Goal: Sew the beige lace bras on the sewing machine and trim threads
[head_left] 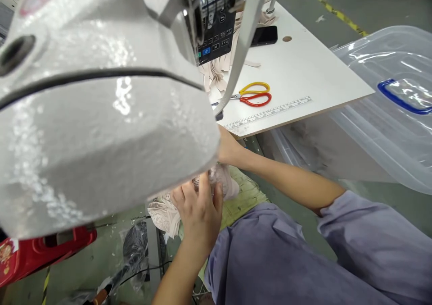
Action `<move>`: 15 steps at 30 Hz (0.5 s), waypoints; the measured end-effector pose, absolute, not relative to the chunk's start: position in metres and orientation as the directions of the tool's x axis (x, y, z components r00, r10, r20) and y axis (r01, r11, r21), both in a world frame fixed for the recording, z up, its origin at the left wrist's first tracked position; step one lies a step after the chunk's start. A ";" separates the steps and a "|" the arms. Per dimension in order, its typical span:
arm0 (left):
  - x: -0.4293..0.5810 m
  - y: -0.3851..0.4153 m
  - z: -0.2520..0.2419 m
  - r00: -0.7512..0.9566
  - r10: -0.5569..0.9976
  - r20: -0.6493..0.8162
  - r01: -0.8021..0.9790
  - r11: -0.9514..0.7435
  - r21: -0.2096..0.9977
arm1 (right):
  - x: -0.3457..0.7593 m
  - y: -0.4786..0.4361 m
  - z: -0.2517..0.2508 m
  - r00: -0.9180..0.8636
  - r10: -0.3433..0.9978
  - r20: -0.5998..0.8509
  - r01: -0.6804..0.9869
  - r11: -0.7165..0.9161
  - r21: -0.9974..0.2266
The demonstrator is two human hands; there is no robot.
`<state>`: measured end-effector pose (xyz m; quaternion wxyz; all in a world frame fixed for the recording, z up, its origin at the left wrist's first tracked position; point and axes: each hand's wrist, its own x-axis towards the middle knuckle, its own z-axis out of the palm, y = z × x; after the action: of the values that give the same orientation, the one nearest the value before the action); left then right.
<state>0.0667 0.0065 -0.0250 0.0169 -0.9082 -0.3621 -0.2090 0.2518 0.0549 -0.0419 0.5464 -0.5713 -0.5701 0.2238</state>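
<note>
Beige lace fabric (pixel 224 179) lies bunched below the head of a grey-white sewing machine (pixel 111 152), with pleated folds hanging to the left. My left hand (pixel 199 208) rests on this lace, its fingers spread over the cloth and the thumb held apart. Behind the machine's edge, my right hand (pixel 229 148) reaches in close to the far side of the fabric. Its fingers are hidden by the machine head, so what they hold does not show. The needle area is out of sight too.
On the white table (pixel 324 70) lie red-and-yellow-handled scissors (pixel 255 99), a phone (pixel 265 35) and beige scraps (pixel 216 73); a ruler scale (pixel 270 112) runs along its edge. A control panel (pixel 216 41) stands behind. Right is a clear plastic bin (pixel 371 134); lower left, a red object (pixel 50 251).
</note>
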 end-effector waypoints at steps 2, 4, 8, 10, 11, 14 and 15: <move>0.066 0.007 -0.025 0.651 0.649 0.392 0.667 -0.737 0.113 | 0.252 0.056 -0.044 0.250 0.890 0.382 0.424 0.254 -0.869; 0.066 0.007 -0.026 0.652 0.651 0.389 0.668 -0.736 0.113 | 0.253 0.057 -0.044 0.250 0.889 0.384 0.438 0.250 -0.864; 0.066 0.008 -0.028 0.659 0.638 0.397 0.650 -0.749 0.125 | 0.253 0.055 -0.041 0.240 0.904 0.353 0.439 0.224 -0.870; 0.066 0.008 -0.028 0.660 0.636 0.399 0.642 -0.754 0.139 | 0.253 0.053 -0.039 0.238 0.913 0.332 0.414 0.214 -0.885; 0.066 0.009 -0.029 0.659 0.636 0.401 0.639 -0.755 0.147 | 0.252 0.053 -0.039 0.238 0.917 0.319 0.396 0.208 -0.894; 0.062 0.012 -0.032 0.643 0.626 0.441 0.618 -0.764 0.185 | 0.253 0.051 -0.039 0.240 0.915 0.325 0.369 0.223 -0.902; 0.060 0.013 -0.033 0.624 0.623 0.471 0.611 -0.765 0.204 | 0.253 0.050 -0.040 0.245 0.908 0.340 0.369 0.237 -0.899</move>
<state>0.0600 0.0134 -0.0335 -0.0119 -0.9010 -0.3425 -0.2660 0.2532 0.0499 -0.0405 0.5491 -0.5667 -0.5632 0.2454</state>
